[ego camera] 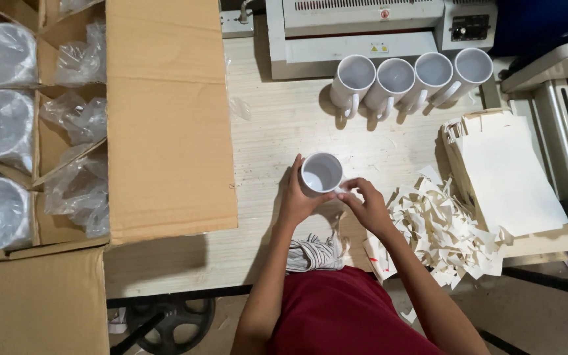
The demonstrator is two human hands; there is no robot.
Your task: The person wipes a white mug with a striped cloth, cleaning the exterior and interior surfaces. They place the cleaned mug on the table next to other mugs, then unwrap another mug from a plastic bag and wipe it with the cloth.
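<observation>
nearest the body, the left hand (295,197) wraps around the side of a white mug (321,173) standing upright on the pale wooden table (277,125), while the right hand (366,204) pinches at the mug's right side with curled fingers. just right lies a heap of paper scraps (445,233) beside a stack of flat cream sheets (504,174). farther off four white mugs (409,79) stand in a row before a grey machine (363,26), and an open cardboard box (165,118) of plastic-wrapped mugs (4,125) sits to the left.
</observation>
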